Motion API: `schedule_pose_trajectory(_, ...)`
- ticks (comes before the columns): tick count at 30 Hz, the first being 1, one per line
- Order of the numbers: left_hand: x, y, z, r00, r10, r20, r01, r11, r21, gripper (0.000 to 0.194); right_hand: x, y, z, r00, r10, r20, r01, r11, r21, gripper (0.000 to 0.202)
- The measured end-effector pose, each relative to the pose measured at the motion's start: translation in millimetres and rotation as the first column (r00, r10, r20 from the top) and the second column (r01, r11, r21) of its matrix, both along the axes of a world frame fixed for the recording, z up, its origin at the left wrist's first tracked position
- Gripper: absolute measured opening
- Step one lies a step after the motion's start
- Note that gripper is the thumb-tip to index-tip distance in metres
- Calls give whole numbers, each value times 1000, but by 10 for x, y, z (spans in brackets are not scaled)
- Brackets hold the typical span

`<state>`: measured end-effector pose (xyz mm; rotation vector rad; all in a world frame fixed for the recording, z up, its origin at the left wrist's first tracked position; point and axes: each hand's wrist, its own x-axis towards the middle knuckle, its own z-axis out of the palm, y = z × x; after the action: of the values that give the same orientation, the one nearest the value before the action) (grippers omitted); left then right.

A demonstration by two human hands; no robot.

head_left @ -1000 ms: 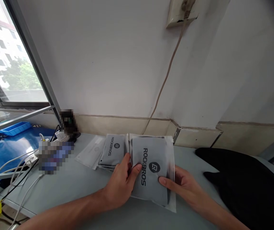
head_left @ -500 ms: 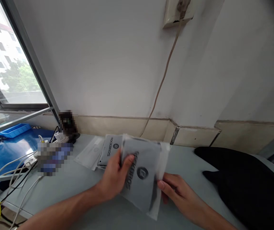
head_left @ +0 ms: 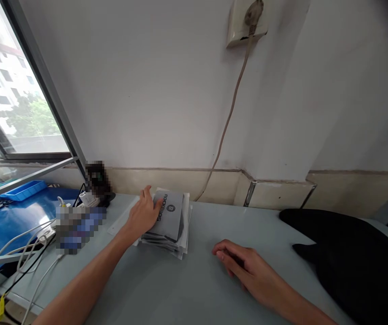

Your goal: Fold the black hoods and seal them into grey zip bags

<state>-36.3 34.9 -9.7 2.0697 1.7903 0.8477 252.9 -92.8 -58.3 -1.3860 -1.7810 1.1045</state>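
Note:
A stack of grey ROCKBROS packages [head_left: 168, 219] in clear bags lies near the back of the grey table, slightly left of centre. My left hand [head_left: 144, 212] rests at the stack's left side, fingers apart, with the thumb on the top package. Partly under that hand, a flat clear plastic bag [head_left: 121, 221] lies at the left of the stack. To the right of the stack, my right hand [head_left: 236, 262] is just above the table, its fingers curled loosely with nothing visible in them.
Black fabric [head_left: 352, 262] covers the right side of the grey table [head_left: 166, 289]. White cables [head_left: 27, 243] and a power strip sit at the left, near a blue surface with a blue tray [head_left: 24, 190]. A cord hangs from the wall socket [head_left: 241, 27].
The bagged package that both hands held is now out of them, and the stack looks taller. My left hand has moved up and left; my right hand is off the bag.

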Motion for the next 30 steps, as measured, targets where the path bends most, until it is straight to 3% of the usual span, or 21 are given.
schedule_pose_trajectory(3,-18,-30,16,996,-52,-66,55,998,40,70,9,13,-22,1000,-13,-24,13,1000,17,43)
schedule_pose_trajectory(6,-65,33,-56,991,-116,71,125,983,-133,92,9,11,-55,997,-37,-67,38,999,7,44)
schedule_pose_trajectory(10,-103,147,-191,973,-72,220,134,951,-280,113,-30,24,-132,970,-52,-236,40,998,-56,54)
schedule_pose_trajectory(15,-19,108,-167,952,-48,303,172,900,-399,115,-111,160,-166,823,-177,-539,20,959,-284,66)
schedule_pose_trajectory(17,34,55,-159,940,-64,335,208,886,-414,112,-156,233,-98,753,-253,-608,18,931,-365,61)
schedule_pose_trajectory(20,96,-25,-199,934,-115,340,251,886,-391,108,-251,343,76,689,-238,-685,-56,925,-377,45)
schedule_pose_trajectory(23,126,-101,-252,919,-167,359,305,875,-376,109,-345,440,239,686,-239,-687,-66,920,-386,34)
schedule_pose_trajectory(30,180,-247,-281,876,-158,456,355,851,-387,108,-458,462,401,790,-370,-489,87,857,-508,34)
